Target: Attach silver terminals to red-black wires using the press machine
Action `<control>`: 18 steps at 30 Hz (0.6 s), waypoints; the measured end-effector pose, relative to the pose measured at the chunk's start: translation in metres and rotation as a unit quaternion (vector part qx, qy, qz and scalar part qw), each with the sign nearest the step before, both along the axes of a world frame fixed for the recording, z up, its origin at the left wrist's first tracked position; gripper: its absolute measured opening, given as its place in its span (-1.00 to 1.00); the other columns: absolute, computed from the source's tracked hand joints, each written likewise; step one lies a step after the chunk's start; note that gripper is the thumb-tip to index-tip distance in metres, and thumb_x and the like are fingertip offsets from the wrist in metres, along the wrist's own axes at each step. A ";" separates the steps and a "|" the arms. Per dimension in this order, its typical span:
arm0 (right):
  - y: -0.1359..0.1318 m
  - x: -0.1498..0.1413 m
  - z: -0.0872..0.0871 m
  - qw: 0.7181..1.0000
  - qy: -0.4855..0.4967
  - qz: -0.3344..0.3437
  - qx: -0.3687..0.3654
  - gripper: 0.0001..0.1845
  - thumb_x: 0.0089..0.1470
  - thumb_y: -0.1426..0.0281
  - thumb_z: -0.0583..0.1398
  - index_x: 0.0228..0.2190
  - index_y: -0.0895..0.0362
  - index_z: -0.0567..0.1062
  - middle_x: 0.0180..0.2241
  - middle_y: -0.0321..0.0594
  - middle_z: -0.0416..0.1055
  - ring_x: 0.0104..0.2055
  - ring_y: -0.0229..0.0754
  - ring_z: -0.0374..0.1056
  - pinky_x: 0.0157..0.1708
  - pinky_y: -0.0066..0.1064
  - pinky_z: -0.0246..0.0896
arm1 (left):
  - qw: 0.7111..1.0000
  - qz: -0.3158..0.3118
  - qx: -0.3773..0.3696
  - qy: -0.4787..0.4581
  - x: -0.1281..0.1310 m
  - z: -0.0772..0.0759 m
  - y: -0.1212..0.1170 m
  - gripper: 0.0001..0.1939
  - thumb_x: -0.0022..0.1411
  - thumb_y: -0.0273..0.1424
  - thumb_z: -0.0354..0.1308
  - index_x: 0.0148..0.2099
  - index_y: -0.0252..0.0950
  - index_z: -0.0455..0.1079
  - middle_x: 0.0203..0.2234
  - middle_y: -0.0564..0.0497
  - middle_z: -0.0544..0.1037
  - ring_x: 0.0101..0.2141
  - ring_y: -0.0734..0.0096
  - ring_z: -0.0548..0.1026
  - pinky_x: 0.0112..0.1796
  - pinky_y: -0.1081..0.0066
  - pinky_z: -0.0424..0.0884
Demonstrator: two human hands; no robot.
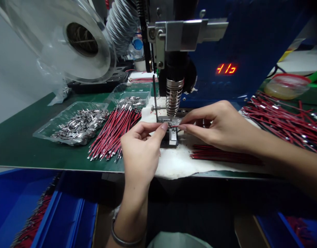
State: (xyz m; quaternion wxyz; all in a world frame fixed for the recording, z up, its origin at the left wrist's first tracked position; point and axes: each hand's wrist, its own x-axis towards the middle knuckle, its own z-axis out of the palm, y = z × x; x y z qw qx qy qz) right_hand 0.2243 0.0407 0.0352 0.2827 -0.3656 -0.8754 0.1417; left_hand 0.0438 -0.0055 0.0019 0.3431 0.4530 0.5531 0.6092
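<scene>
Under the soldering machine's spring-wrapped tip (pixel 173 98), both hands meet at a small metal fixture (pixel 173 137). My left hand (pixel 144 146) is pinched at the fixture's left side; what sits between its fingertips is too small and covered to make out. From the right, my right hand (pixel 215 125) pinches a thin red wire (pixel 175 126) that runs toward the fixture. A bundle of red and black wires (pixel 220 155) lies on the white cloth (pixel 174 167) below my right hand. Left of my left hand lies a pile of red-black wires with metal ends (pixel 114 131).
A clear tray of small metal parts (pixel 81 125) stands at left, under a transparent fume hood (pixel 96 65). The blue machine body (pixel 212 41) rises behind. More red wires (pixel 285 120) are heaped at right. Blue bins (pixel 68 213) sit below the table edge.
</scene>
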 end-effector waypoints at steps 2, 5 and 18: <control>0.000 0.000 0.001 1.000 0.002 0.000 0.005 -0.82 0.15 0.34 0.23 -0.33 0.13 0.64 -0.42 -0.25 0.58 -0.48 -0.24 0.39 -0.46 -0.40 0.19 | 1.000 0.000 0.004 0.000 0.000 0.000 0.000 -0.82 0.05 -0.29 0.38 -0.36 -0.29 0.55 -0.61 0.07 0.49 -0.69 0.61 0.27 -0.65 0.53 0.18; -0.001 0.000 0.001 1.000 0.004 -0.004 0.009 -0.83 0.14 0.36 0.23 -0.33 0.14 0.64 -0.43 -0.25 0.58 -0.49 -0.26 0.38 -0.47 -0.41 0.17 | 1.000 -0.004 0.006 0.002 0.000 0.000 0.000 -0.82 0.05 -0.29 0.38 -0.36 -0.30 0.55 -0.58 0.05 0.52 -0.64 0.57 0.33 -0.59 0.52 0.24; -0.003 -0.001 0.002 1.000 0.012 -0.015 -0.008 -0.84 0.11 0.37 0.23 -0.39 0.16 0.63 -0.50 -0.33 0.52 -0.52 -0.33 0.32 -0.51 -0.45 0.13 | 1.000 -0.003 0.015 0.001 0.000 -0.002 0.000 -0.84 0.07 -0.31 0.37 -0.36 -0.30 0.55 -0.65 0.11 0.44 -0.70 0.68 0.21 -0.67 0.58 0.08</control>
